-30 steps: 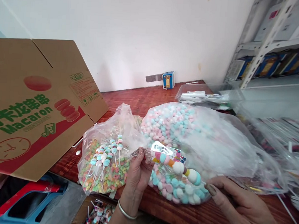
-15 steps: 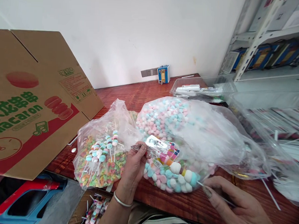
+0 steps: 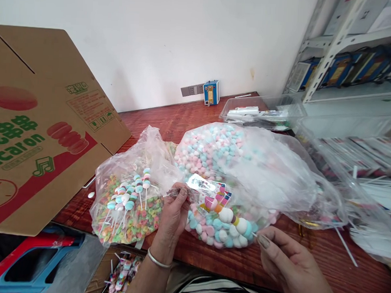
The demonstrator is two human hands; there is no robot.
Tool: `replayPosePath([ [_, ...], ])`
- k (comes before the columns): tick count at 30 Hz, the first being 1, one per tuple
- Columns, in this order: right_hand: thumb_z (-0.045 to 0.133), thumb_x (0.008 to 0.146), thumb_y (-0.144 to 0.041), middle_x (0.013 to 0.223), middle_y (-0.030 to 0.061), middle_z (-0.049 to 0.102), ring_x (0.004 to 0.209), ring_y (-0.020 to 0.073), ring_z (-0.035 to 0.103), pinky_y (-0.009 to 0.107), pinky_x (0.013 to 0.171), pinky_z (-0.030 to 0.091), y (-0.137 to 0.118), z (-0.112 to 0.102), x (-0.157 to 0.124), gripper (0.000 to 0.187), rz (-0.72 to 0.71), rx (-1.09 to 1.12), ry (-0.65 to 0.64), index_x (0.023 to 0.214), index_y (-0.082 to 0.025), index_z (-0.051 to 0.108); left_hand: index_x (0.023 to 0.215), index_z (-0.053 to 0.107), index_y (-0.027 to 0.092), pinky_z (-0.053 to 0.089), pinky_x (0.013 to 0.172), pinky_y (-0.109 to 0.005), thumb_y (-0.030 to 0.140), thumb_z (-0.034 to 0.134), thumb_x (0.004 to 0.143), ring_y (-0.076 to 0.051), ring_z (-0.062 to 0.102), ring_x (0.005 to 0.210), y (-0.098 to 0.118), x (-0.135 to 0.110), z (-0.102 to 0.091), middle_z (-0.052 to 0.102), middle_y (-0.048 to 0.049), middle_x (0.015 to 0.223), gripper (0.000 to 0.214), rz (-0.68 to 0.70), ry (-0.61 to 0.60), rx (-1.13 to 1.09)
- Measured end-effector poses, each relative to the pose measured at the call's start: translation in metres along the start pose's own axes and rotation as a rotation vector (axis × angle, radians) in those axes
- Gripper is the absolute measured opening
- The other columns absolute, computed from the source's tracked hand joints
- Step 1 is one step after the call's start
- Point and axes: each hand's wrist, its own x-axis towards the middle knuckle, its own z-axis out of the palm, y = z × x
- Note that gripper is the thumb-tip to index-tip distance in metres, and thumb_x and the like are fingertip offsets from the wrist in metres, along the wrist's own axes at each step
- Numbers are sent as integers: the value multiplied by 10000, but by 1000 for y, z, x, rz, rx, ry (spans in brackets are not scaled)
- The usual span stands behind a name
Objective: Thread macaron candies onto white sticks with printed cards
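My left hand (image 3: 175,211), with a bangle at the wrist, pinches a clear printed wrapper (image 3: 209,189) and some small brownish, crinkled pieces I cannot make out. From the wrapper's lower right end comes a marshmallow skewer (image 3: 226,215) in white, orange, pink and blue. My right hand (image 3: 288,260) pinches its thin white stick near the blue end. How far the skewer sits inside the wrapper is hard to tell. Beneath lies a clear bag of pastel marshmallows (image 3: 211,149). Several finished skewers (image 3: 125,199) rest on a bag of colourful ring candies (image 3: 149,220) to the left.
A big cardboard box (image 3: 61,148) stands at the left. An open carton of wrapped skewers (image 3: 123,271) sits below the table edge. Clear trays (image 3: 228,109) and a bin of sticks and wrappers (image 3: 361,159) line the right, beside a metal shelf (image 3: 324,61).
My right fingers have moved left along the stick, closer to the marshmallows, so less of the stick shows. My left hand keeps its pinch on the wrapper. The whole view has shifted slightly.
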Motion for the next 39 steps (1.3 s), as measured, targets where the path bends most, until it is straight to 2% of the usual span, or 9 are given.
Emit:
replayPosePath([
  [7,665,801,-594,531,-101,272,455,55,180,197,420,143,9,14,0,423,72,81,-92,799,-182,570,812,668,161,485,981,-377,199,750,762,-145,655,852,3,-5,25,663,0,818,104,-139,117,-340],
  [12,696,801,-545,522,-123,215,442,43,116,173,394,135,14,29,-4,377,151,260,-122,815,-195,558,926,678,151,541,851,-278,150,671,832,-79,593,688,1,-4,42,587,21,725,94,-244,252,-475],
  [16,618,863,-544,515,-126,217,413,42,118,162,364,173,15,35,-6,353,220,281,-185,822,-199,556,788,638,126,559,801,-275,167,565,914,-77,583,651,-2,-2,46,568,8,692,151,-255,332,-485],
  [19,590,872,-554,477,-106,312,379,57,241,163,358,248,12,35,-4,362,40,24,-179,858,-192,599,744,609,124,567,808,-298,155,534,929,-76,579,616,-4,0,48,574,8,673,202,-245,413,-440],
  [23,564,912,-377,725,21,696,637,156,652,211,593,503,10,31,0,202,-426,-481,-78,903,-198,659,730,588,134,572,804,-312,138,551,913,-81,580,600,-6,2,50,568,15,658,187,-257,489,-384],
  [28,539,911,-233,733,12,733,568,150,676,207,545,482,15,28,2,142,-729,-747,23,1016,-212,631,729,574,142,559,758,-276,158,586,894,-76,563,596,-11,0,51,548,26,659,166,-227,440,-373],
  [31,511,933,-278,711,13,694,585,150,651,219,564,473,14,30,3,141,-638,-713,-22,962,-210,632,748,578,147,541,713,-247,171,661,844,-75,558,603,-14,-2,51,552,30,678,129,-199,370,-374],
  [36,403,966,-522,483,-74,363,382,87,336,193,364,312,14,38,6,420,-91,-261,-195,777,-189,577,730,577,145,526,682,-238,163,717,793,-68,532,575,-17,-2,52,545,38,658,155,-220,350,-357],
  [39,426,959,-509,479,-79,376,372,79,319,184,357,302,15,38,10,396,-105,-270,-214,801,-183,587,737,576,145,536,704,-259,156,712,796,-66,519,560,-18,-2,51,545,41,649,149,-227,359,-371],
])
